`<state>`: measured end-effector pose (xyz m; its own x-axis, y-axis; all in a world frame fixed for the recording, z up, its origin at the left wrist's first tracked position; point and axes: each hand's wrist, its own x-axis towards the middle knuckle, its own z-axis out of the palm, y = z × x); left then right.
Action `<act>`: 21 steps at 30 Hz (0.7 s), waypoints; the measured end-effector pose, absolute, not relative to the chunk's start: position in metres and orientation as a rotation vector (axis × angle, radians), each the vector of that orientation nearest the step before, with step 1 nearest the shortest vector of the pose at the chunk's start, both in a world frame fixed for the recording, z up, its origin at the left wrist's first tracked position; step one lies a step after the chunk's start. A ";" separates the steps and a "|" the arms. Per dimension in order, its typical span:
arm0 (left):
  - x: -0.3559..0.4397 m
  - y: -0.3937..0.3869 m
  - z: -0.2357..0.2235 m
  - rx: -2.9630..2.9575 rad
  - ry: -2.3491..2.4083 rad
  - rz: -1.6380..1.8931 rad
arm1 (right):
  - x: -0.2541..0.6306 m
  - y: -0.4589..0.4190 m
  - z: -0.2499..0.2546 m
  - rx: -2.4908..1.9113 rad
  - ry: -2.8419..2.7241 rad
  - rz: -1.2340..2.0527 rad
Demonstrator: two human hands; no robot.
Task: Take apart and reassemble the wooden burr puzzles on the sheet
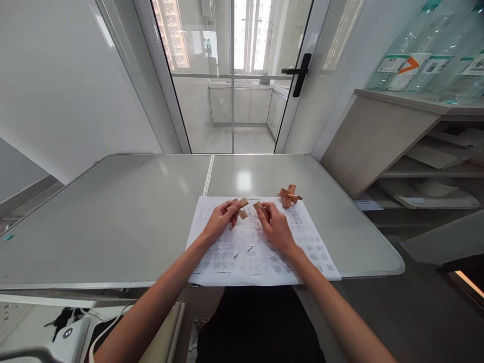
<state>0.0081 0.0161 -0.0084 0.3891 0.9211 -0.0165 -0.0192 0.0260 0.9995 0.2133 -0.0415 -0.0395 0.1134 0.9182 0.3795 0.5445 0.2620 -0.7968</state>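
My left hand is closed on some light wooden puzzle pieces, which stick out past the fingertips in at least two prongs. Between the fingers of my right hand is a single small wooden puzzle piece, held a short gap away from the others. Both hands are over a white instruction sheet printed with rows of small diagrams. At the sheet's upper right corner sits a wooden burr puzzle of crossed brown sticks. How the pieces in my left hand join is partly hidden by the fingers.
The grey table reaches far to the left. At the right stands a shelf unit with large clear bottles on top. A glass door is behind the table. A white device with cables is at lower left.
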 end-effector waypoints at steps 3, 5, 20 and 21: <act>0.008 0.015 -0.007 1.354 0.898 0.896 | 0.213 -0.043 -0.036 -1.440 -1.557 0.464; 0.007 0.015 -0.007 1.366 0.897 0.889 | 0.212 -0.043 -0.033 -1.455 -1.545 0.484; 0.010 0.010 -0.004 1.557 0.895 0.796 | 0.210 -0.045 -0.027 -1.322 -1.541 0.616; 0.009 0.010 -0.004 1.568 0.887 0.789 | 0.210 -0.045 -0.026 -1.321 -1.536 0.632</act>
<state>0.0094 0.0100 -0.0045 0.4951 0.8684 0.0268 0.1281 -0.1034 0.9864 0.2099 -0.0452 -0.0259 0.0670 0.9401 0.3341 0.4330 0.2743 -0.8586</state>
